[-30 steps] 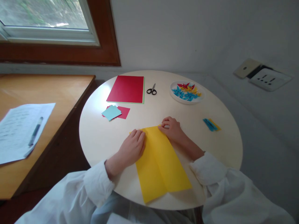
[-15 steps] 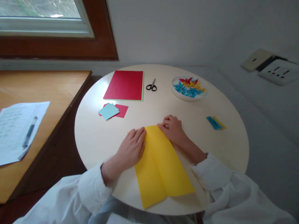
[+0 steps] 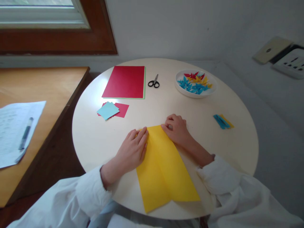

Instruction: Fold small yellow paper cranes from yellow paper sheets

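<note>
A yellow sheet of paper (image 3: 163,167) lies near the front edge of the round white table, with a crease running down its middle and its right part slightly raised. My left hand (image 3: 132,148) rests on the sheet's upper left edge, palm down, its fingers close together and pressing on the paper. At the upper right corner, my right hand (image 3: 176,128) is curled, with thumb and fingertips pinching the paper's edge. The sheet's far edge shows between both hands.
Red sheets (image 3: 125,82) over a green one, small light-blue squares (image 3: 108,110), black-handled scissors (image 3: 154,83), a white dish (image 3: 193,95) of folded paper shapes and blue and yellow strips (image 3: 222,121) lie around the round table (image 3: 95,136). A wooden desk (image 3: 54,82) stands left.
The camera view has shifted slightly, so the table and its objects appear a little displaced. Both hands keep about the same places on the yellow sheet.
</note>
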`<state>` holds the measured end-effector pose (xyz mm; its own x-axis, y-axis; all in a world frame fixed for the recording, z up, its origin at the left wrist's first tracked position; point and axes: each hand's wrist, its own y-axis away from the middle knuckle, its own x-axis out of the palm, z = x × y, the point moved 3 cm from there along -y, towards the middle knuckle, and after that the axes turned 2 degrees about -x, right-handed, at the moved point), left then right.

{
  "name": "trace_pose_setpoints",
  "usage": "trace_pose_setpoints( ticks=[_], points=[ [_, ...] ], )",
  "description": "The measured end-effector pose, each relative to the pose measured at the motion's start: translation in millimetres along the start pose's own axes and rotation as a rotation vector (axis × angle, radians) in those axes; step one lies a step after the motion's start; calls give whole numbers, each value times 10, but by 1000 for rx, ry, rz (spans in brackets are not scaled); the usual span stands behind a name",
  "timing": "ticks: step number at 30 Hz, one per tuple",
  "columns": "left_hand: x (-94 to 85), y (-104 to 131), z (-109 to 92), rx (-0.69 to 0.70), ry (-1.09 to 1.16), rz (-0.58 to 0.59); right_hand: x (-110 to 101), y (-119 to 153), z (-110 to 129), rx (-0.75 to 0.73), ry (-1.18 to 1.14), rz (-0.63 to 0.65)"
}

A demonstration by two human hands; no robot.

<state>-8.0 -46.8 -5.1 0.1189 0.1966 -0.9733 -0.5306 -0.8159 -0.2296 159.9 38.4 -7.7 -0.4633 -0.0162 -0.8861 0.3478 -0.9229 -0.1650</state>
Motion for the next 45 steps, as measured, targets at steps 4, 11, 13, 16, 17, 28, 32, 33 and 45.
trace_pose_setpoints(
  ticks=[4, 11, 13, 16, 17, 28, 32, 33, 45],
  points=[
    [-18, -6, -9, 7, -8, -14, 1, 11, -5, -1, 0, 18],
    [-2, 23, -4, -40, 19, 17, -8, 17, -11, 20, -36, -5],
    [-1, 33, -7, -45, 24, 31, -14, 15, -9, 39, -57, -5],
    [-3, 41, -10, -49, 26, 45, -26, 14, -6, 47, -86, -17],
    [-3, 42, -9, -54, 29, 49, -30, 16, -7, 46, -92, -20],
    [8, 44, -4, -66, 18, 66, -62, 39, -35, 37, -162, 1],
    [10, 48, -2, -76, 35, 49, -101, 33, -29, 88, -277, -5],
    [10, 49, -2, -76, 39, 43, -114, 37, -31, 113, -316, 0],
    [-11, 57, 18, -125, 113, -23, -131, 314, 25, 118, -432, 10]
  ],
)
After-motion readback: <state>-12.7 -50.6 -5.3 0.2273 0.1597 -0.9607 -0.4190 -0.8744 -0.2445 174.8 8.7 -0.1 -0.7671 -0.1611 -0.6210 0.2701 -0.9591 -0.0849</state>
